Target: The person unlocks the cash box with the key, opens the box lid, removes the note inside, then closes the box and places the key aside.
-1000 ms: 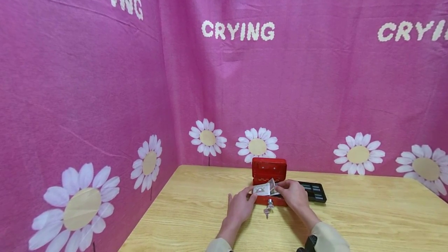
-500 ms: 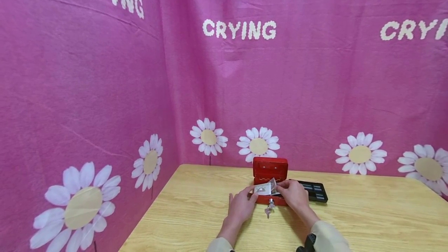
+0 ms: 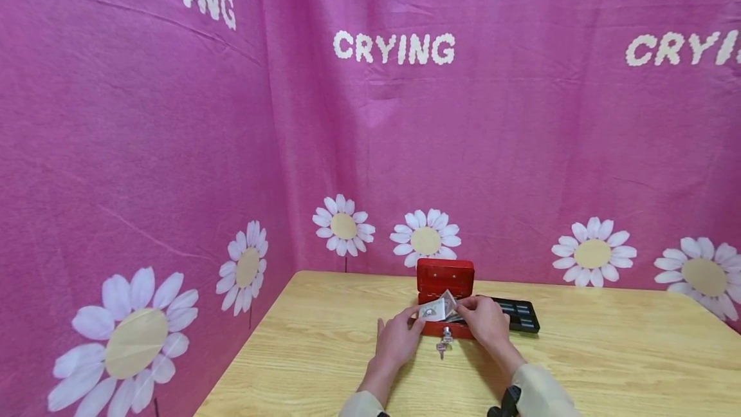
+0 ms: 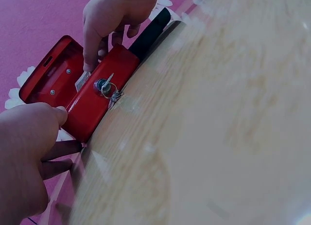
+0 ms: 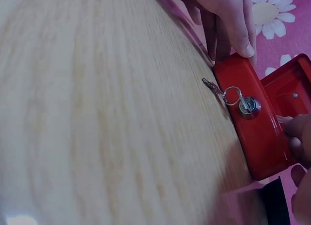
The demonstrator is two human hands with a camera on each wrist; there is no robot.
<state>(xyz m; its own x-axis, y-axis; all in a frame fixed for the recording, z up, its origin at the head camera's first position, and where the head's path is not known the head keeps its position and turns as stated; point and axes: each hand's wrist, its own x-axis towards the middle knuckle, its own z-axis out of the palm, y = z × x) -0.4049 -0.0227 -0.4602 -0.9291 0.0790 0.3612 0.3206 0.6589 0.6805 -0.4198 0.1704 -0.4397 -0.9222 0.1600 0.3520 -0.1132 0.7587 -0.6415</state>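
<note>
A red cash box stands with its lid raised. A key ring with keys hangs from its front lock. My left hand holds the box's left end, its thumb at the top front corner and its fingers down the side. A pale banknote lies across the left of the box opening. Over the right of the opening, my right hand pinches another banknote, which stands tilted beside the pale one. The inside of the box is mostly hidden.
Just right of the box, a black compartment tray lies on the wooden table, partly behind my right hand. A pink cloth printed with daisies hangs behind the table and along its left.
The banknote at my right hand has risen slightly and tilted, and the pale note has tipped a little. My left hand and the box stay almost where they were.
</note>
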